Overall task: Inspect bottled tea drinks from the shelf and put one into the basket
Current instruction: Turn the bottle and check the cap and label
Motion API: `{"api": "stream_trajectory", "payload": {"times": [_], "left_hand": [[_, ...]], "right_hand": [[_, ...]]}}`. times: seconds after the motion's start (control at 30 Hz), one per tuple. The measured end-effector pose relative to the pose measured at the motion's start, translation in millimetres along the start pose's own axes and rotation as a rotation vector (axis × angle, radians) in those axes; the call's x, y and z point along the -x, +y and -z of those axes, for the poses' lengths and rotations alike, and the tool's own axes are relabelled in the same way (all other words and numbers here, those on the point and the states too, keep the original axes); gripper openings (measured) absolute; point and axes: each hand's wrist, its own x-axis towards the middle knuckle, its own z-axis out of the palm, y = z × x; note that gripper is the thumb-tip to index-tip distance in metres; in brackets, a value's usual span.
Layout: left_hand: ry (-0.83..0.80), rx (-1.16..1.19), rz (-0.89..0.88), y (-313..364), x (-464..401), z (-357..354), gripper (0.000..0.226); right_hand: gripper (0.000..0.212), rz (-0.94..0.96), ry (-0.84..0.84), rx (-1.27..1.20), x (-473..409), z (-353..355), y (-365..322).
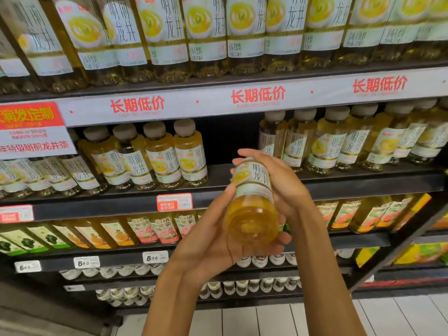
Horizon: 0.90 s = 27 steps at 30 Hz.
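A bottle of yellow tea [252,202] with a pale label is tilted in front of the shelf, its base toward me. My left hand [213,241] cups it from below, thumb up its left side and fingers curled under the base. My right hand [278,180] wraps the upper part from the right, fingers over the top, hiding the cap. The middle shelf [363,183] carries rows of the same bottles [169,154], with a dark gap straight behind my hands. No basket is in view.
The shelf above carries larger bottles [206,37] of the same tea. Lower shelves hold other flavoured drinks [155,229] and small white-capped bottles [126,270]. A grey price strip [259,98] with red lettering runs under the top shelf. White tiled floor [291,316] lies below.
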Motion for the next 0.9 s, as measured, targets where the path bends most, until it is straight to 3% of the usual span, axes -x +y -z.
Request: {"api": "stream_trajectory", "payload": {"times": [0.2, 0.3, 0.43, 0.57, 0.73, 0.9], "left_hand": [[-0.015, 0.048, -0.032, 2.8, 3.4, -6.8, 0.055], [-0.009, -0.05, -0.033, 1.0, 6.1, -1.6, 0.055], [0.107, -0.211, -0.002, -1.1, 10.9, 5.8, 0.049], [0.288, -0.522, -0.028, -2.6, 9.5, 10.1, 0.052], [0.356, -0.577, -0.271, -11.1, 1.1, 11.8, 0.053], [0.363, -0.676, -0.46, -4.4, -8.6, 19.8, 0.07]], "right_hand": [[0.03, -0.131, 0.059, 0.0, 5.0, -6.1, 3.2], [0.029, -0.126, 0.047, 0.041, 6.7, -7.6, 3.2], [0.022, 0.084, 0.039, 0.034, 9.8, -7.2, -0.8], [0.021, 0.325, -0.034, 0.033, 17.3, -6.7, -6.8], [0.035, 0.37, -0.135, 0.102, 26.3, -12.5, -12.0], [0.043, 0.411, -0.268, 0.21, 35.4, -11.3, -18.9]]}}
